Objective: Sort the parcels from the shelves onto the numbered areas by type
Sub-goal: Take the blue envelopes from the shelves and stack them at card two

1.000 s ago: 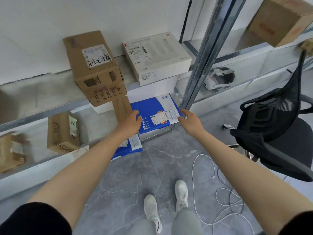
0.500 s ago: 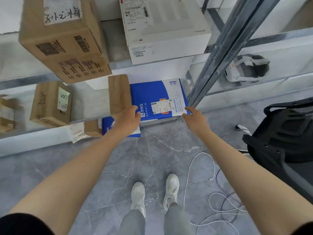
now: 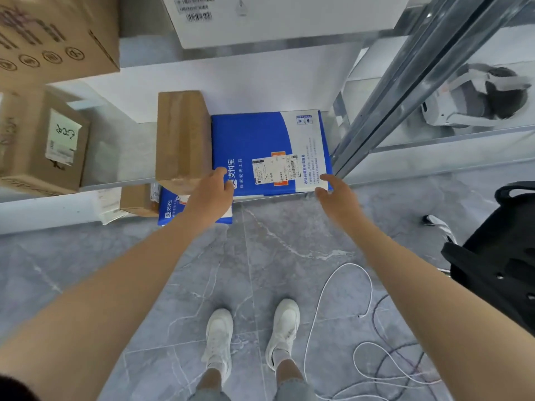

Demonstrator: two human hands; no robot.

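1. On the lower shelf (image 3: 121, 157), one blue parcel (image 3: 260, 146) is laid flat with a white label on top. Its near edge is at the shelf lip.
2. The left hand (image 3: 210, 192) is placed at the parcel's near left corner. The thumb is laid on top, the fingers are hidden under the edge, and the parcel is gripped there.
3. The right hand (image 3: 337, 195) is set at the near right corner, with the thumb above the edge and a finger below it. Whether they have closed on the parcel cannot be told.
4. A second blue parcel (image 3: 170, 206) is seen on the level below, partly covered by the left hand. Two blue parcels are counted in all.
5. Four brown boxes are plainly seen:
   - a narrow box (image 3: 181, 140) touching the blue parcel's left side
   - a labelled box (image 3: 31, 157) further left on the same shelf
   - a large box (image 3: 55, 33) on the shelf above
   - a small box (image 3: 136, 199) just beside the second blue parcel
6. One white box (image 3: 275, 21) is kept on the upper shelf.
7. One headset (image 3: 474, 99) is seen beyond the metal post (image 3: 405, 82).
8. One black chair (image 3: 498, 261), one white cable (image 3: 318, 302) and two white shoes (image 3: 218, 340) are seen on the grey floor (image 3: 115, 270).
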